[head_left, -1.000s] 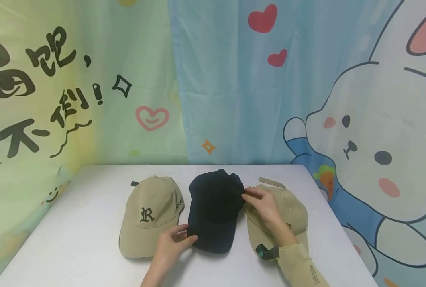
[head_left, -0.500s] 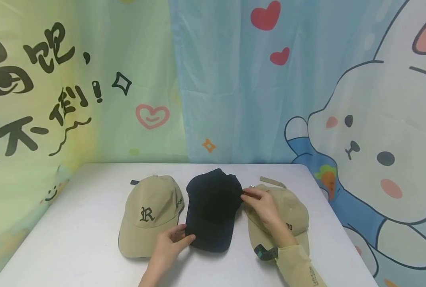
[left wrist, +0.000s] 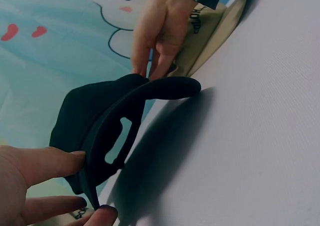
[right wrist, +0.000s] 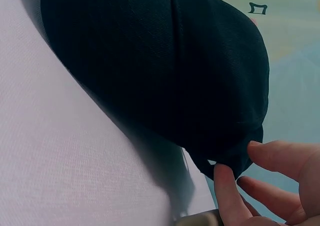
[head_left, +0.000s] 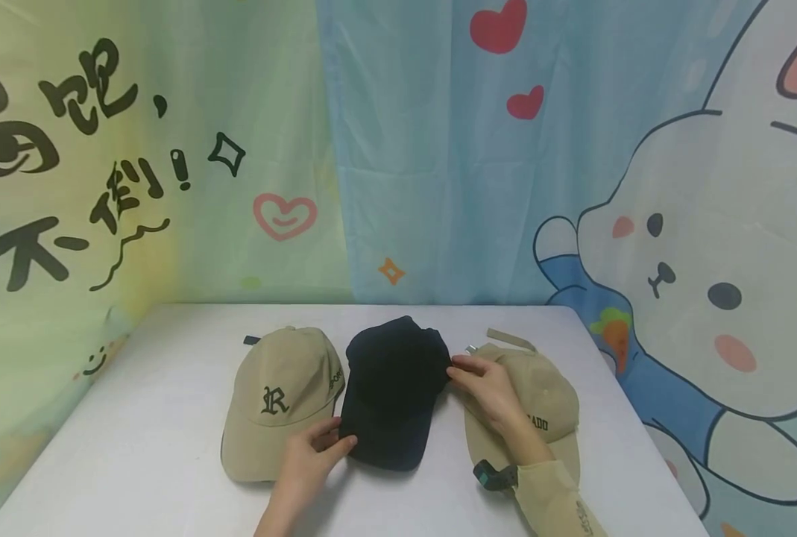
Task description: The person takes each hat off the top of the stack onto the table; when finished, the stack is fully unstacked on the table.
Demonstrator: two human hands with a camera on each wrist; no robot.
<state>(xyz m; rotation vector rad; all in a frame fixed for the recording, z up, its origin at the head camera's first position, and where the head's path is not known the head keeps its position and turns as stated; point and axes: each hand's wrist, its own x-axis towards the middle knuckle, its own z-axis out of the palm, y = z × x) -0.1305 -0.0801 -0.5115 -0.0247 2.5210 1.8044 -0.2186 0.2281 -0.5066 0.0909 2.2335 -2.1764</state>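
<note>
A black baseball cap [head_left: 394, 395] is held between both hands in the middle of the head view, its brim toward the person. My left hand [head_left: 306, 456] pinches the brim's left edge between thumb and fingers. On the opposite side, my right hand [head_left: 488, 391] pinches the crown's right rear edge. In the left wrist view, the cap [left wrist: 100, 111] is tilted over the table with a shadow beneath it, and its back opening shows. The right wrist view has the right fingertips [right wrist: 225, 178] closed on the cap's edge near the back strap.
A beige cap [head_left: 277, 410] with a dark R lies on the white table [head_left: 136, 447] at left. Another beige cap [head_left: 552, 388] lies at right, partly behind the right arm. A printed curtain [head_left: 398, 149] hangs behind the table.
The black cap and both hands have shifted slightly left, toward the left beige cap. The head view has tipped down a little; both grips look the same.
</note>
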